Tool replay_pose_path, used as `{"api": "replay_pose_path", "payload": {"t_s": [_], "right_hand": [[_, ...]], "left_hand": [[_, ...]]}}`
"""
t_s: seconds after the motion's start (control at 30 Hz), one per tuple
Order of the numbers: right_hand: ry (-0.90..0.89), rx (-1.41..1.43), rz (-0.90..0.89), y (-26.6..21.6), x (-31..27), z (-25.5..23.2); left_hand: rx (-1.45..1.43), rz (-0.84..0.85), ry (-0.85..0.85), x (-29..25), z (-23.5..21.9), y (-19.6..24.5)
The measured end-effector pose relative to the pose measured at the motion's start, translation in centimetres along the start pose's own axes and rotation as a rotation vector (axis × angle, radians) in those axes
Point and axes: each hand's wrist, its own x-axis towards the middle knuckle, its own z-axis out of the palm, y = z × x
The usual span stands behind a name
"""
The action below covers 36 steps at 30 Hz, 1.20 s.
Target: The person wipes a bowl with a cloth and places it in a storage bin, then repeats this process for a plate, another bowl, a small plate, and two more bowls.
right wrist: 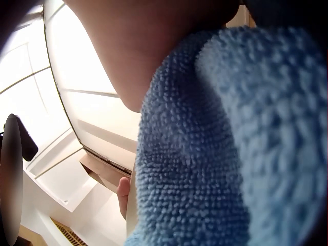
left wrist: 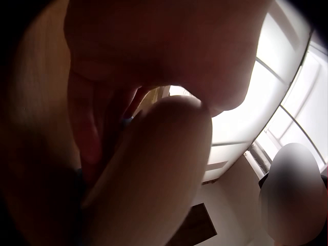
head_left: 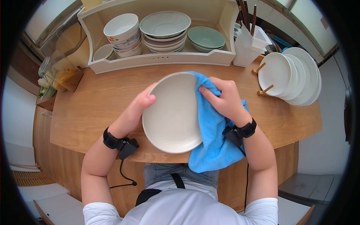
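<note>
A cream plate (head_left: 170,116) is held tilted above the front of the wooden table. My left hand (head_left: 137,105) grips its left rim, thumb on the inner face; in the left wrist view the fingers of the left hand (left wrist: 154,51) curl behind the plate (left wrist: 159,169). At the right rim, my right hand (head_left: 227,98) pinches a blue cloth (head_left: 213,138) folded over the edge. The cloth hangs down past the table's front edge. Close up in the right wrist view, the cloth (right wrist: 195,143) lies against the right hand (right wrist: 138,51) and hides its fingertips.
Behind stands a cream rack (head_left: 161,59) with stacked bowls (head_left: 122,28), plates (head_left: 165,24) and green bowls (head_left: 206,37). White plates (head_left: 275,75) stand in a wooden holder at right, near a white utensil container (head_left: 249,47). A clear container (head_left: 67,77) is at left.
</note>
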Motion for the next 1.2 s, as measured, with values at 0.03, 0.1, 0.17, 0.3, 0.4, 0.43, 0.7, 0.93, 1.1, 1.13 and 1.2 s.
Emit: {"api": "replay_pose_path", "payload": {"t_s": [0.03, 0.1, 0.17, 0.3, 0.4, 0.43, 0.7, 0.93, 1.1, 1.13, 1.2], "right_hand": [[-0.016, -0.013, -0.102, -0.5, -0.1, 0.1], [-0.035, -0.025, -0.204, -0.8, -0.3, 0.4], [-0.023, -0.065, -0.239, -0.6, -0.3, 0.7], [-0.072, -0.012, -0.059, -0.6, 0.0, 0.5], [0.013, 0.105, 0.034, 0.6, -0.1, 1.0], [0.024, 0.138, 0.054, 0.7, -0.1, 1.0], [0.054, 0.092, 0.013, 0.1, 0.0, 0.4], [0.005, -0.063, -0.156, -0.8, -0.3, 0.6], [-0.002, 0.009, 0.03, -0.2, -0.2, 0.6], [0.032, 0.081, 0.047, 0.0, -0.2, 0.9], [0.071, 0.153, 0.064, 0.2, -0.2, 0.8]], "left_hand": [[0.0, 0.0, 0.001, -0.1, 0.0, 0.0], [0.182, -0.134, -0.105, -0.3, -0.3, -0.1], [0.197, -0.132, -0.109, -0.4, -0.8, -0.1], [0.256, -0.04, 0.01, -0.1, -2.0, 0.0], [0.137, 0.057, 0.189, -0.2, -1.4, -0.2], [0.139, 0.056, 0.185, -0.1, -1.0, -0.3], [0.071, 0.041, 0.104, 0.1, -1.0, -0.3], [0.233, -0.178, -0.022, -0.1, -0.4, 0.3], [0.158, 0.021, 0.259, 0.1, -2.4, -1.0], [0.159, 0.02, 0.256, 0.1, -2.2, -0.9], [0.145, 0.146, 0.332, 0.1, -1.6, -0.6]]}}
